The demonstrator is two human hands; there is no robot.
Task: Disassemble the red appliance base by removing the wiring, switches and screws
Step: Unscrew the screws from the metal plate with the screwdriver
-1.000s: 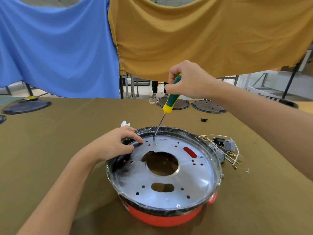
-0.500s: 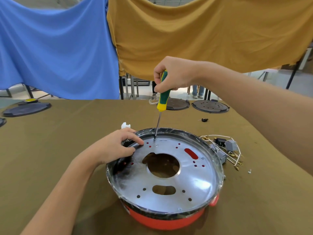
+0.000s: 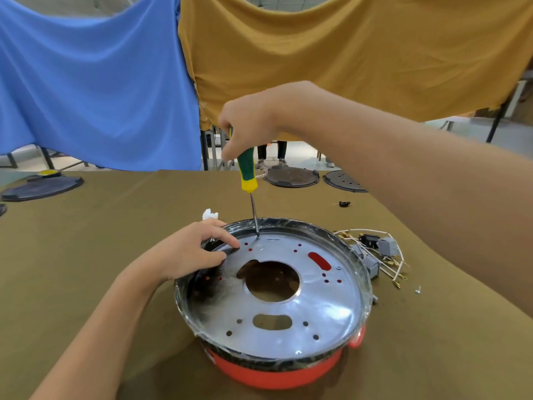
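Note:
The red appliance base sits on the table in front of me, its shiny metal plate facing up with a large round hole in the middle. My right hand grips the green and yellow screwdriver almost upright, its tip set at the plate's far edge near the rim. My left hand rests on the base's left rim, fingers curled over the edge. Removed white wires with grey switches lie on the cloth to the right of the base. A loose screw lies beside them.
An olive cloth covers the table. Two dark round plates lie at the far edge, another dark disc at the far left. A small black part and a white scrap lie behind the base. Blue and mustard sheets hang behind.
My right hand has swung left and the screwdriver has gone from leaning right to nearly upright, tip staying at the same spot. My left hand stays on the rim.

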